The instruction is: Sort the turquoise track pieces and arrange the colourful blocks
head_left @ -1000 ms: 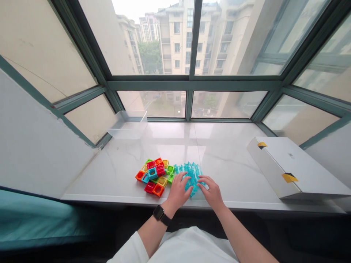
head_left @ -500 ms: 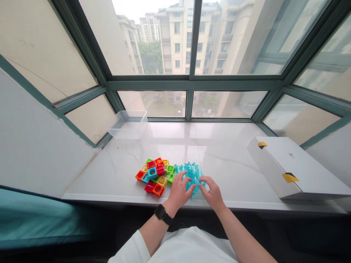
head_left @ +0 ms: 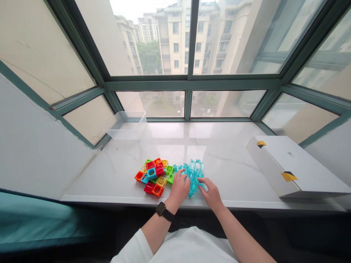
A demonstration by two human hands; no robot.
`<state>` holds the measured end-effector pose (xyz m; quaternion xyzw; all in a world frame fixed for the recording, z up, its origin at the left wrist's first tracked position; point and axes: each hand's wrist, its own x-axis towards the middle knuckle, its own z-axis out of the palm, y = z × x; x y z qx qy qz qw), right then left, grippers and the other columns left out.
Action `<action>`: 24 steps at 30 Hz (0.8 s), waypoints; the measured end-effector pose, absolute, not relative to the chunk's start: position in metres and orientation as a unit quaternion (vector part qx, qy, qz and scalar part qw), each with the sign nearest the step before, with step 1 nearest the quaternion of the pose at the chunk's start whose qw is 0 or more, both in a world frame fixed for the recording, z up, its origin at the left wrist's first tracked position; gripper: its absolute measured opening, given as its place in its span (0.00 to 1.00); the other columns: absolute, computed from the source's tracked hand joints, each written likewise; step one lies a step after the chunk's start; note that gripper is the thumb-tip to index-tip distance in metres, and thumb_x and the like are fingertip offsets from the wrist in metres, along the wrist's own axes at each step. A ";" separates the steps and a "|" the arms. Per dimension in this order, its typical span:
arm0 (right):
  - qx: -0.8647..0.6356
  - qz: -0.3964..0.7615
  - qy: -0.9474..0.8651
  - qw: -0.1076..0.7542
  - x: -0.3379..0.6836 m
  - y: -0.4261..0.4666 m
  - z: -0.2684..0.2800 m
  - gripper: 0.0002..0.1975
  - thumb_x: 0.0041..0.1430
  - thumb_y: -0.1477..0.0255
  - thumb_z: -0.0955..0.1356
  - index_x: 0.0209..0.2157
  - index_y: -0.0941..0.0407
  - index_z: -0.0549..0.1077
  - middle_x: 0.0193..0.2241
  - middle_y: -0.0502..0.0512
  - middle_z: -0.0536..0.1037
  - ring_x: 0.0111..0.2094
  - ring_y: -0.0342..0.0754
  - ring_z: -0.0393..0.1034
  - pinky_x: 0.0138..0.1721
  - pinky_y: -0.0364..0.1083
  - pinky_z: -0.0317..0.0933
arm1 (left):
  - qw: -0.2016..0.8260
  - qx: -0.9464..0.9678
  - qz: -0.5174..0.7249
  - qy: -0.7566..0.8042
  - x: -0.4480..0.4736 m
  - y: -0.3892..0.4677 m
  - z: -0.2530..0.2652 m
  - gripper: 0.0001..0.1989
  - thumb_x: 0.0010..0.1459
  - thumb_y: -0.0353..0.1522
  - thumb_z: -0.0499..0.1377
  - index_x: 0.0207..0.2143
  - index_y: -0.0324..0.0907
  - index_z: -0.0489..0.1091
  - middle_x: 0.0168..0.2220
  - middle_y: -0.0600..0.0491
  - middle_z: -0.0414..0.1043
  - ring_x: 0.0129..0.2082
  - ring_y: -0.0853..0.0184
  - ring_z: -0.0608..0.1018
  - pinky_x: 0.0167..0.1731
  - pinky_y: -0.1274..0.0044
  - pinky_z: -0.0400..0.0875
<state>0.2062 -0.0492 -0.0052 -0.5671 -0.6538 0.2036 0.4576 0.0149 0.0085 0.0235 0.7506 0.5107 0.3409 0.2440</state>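
A pile of see-through turquoise plastic pieces point(head_left: 196, 167) lies in front of me on the white sill. My left hand point(head_left: 179, 189), wearing a black watch, is at the pile's left side with its fingers curled in; what they hold, if anything, is hidden. On the right side, my right hand point(head_left: 211, 193) pinches the edge of a turquoise piece between thumb and forefinger. Left of the pile, close to my left hand, lies a heap of hollow square blocks point(head_left: 151, 173) in red, orange, yellow, green and blue.
A clear plastic bin point(head_left: 128, 129) stands at the back left by the window. To the right rests a white box point(head_left: 298, 164) with yellow-and-black tabs. The marble-patterned sill point(head_left: 230, 153) ends at a front edge just before my body. A teal cloth point(head_left: 41, 223) hangs at lower left.
My left thumb has drawn in from the pile and the fingers have curled. Turquoise pieces have shifted, one now standing higher at the back. My right hand stays nearly in place.
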 end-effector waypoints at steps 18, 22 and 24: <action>-0.552 0.194 -0.682 0.438 0.201 -0.053 0.000 0.15 0.65 0.72 0.67 0.51 0.48 0.79 0.47 0.57 0.82 0.49 0.57 0.79 0.52 0.57 0.75 | 0.323 0.641 0.405 0.567 -0.040 0.018 0.054 0.16 0.70 0.38 0.48 0.28 0.46 0.63 0.31 0.53 0.69 0.34 0.63 0.74 0.39 0.70 0.71; -0.548 0.196 -0.683 0.441 0.201 -0.054 0.010 0.14 0.67 0.70 0.67 0.51 0.48 0.79 0.47 0.58 0.82 0.50 0.57 0.78 0.53 0.57 0.74 | 0.353 0.644 0.384 0.560 -0.037 -0.002 0.052 0.17 0.69 0.42 0.50 0.29 0.45 0.65 0.28 0.55 0.69 0.32 0.64 0.75 0.35 0.73 0.70; -0.550 0.195 -0.679 0.446 0.201 -0.055 0.016 0.13 0.67 0.69 0.67 0.51 0.48 0.79 0.47 0.58 0.82 0.50 0.58 0.77 0.53 0.58 0.74 | 0.387 0.636 0.372 0.554 -0.034 -0.011 0.050 0.17 0.69 0.44 0.51 0.31 0.45 0.68 0.28 0.56 0.71 0.30 0.64 0.76 0.33 0.74 0.70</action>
